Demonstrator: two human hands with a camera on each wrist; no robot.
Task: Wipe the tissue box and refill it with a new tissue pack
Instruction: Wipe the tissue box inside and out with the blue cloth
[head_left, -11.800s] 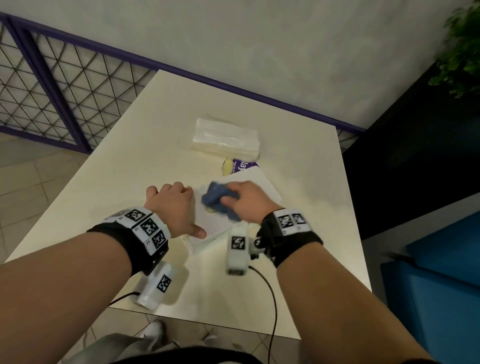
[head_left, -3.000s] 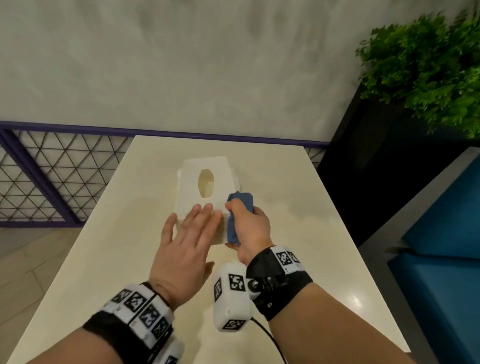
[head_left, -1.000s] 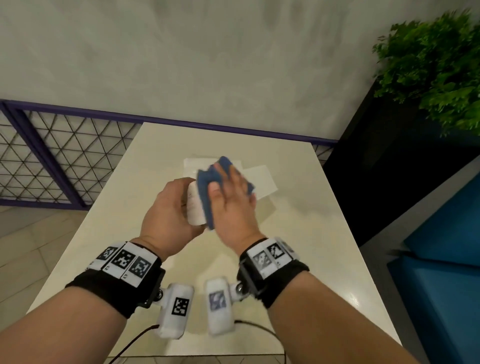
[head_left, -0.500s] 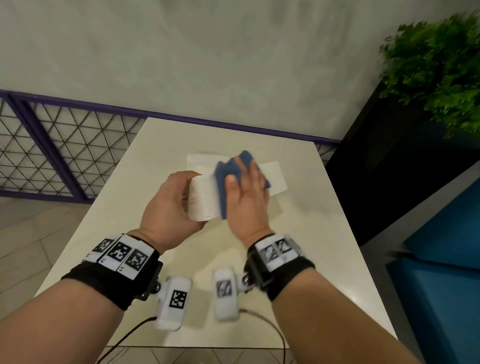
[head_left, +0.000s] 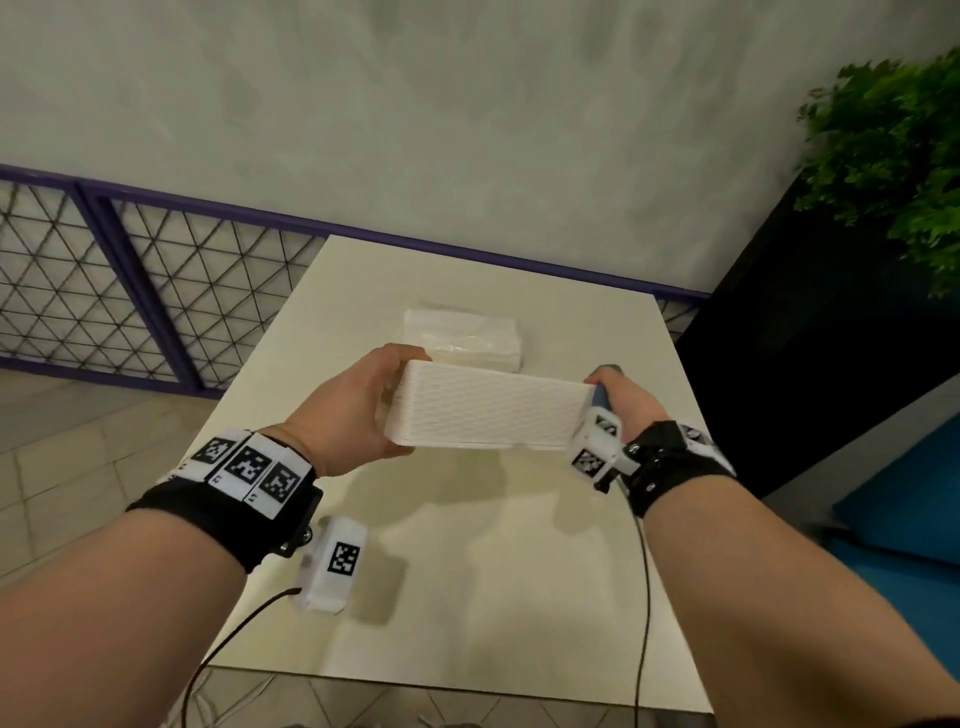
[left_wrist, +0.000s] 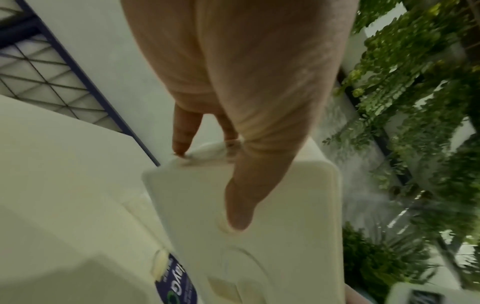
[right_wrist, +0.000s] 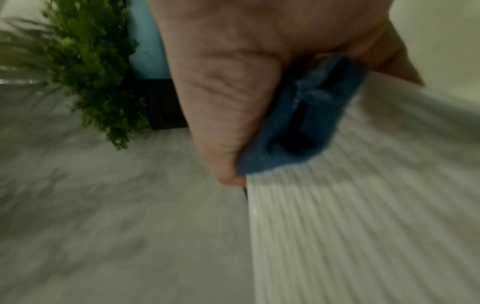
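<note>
I hold the white ribbed tissue box (head_left: 488, 408) level above the table, long side toward me. My left hand (head_left: 363, 405) grips its left end, thumb under and fingers over; the left wrist view shows my thumb on the box's smooth end face (left_wrist: 259, 236). My right hand (head_left: 626, 400) holds the folded blue cloth (head_left: 598, 396) against the right end. In the right wrist view the blue cloth (right_wrist: 306, 123) is squeezed between palm and ribbed box side (right_wrist: 350, 226). The new tissue pack (head_left: 462, 332), clear-wrapped, lies on the table behind the box.
The cream table (head_left: 467, 597) has a purple-framed mesh railing (head_left: 156, 291) to its left and behind it. A black planter with green foliage (head_left: 893, 156) stands at right, with a blue seat (head_left: 904, 493) below. A purple-printed label (left_wrist: 176, 288) lies under the box.
The box has turned from end-on to lengthwise between my hands. My right hand with the cloth slid from the box's near face out to its right end.
</note>
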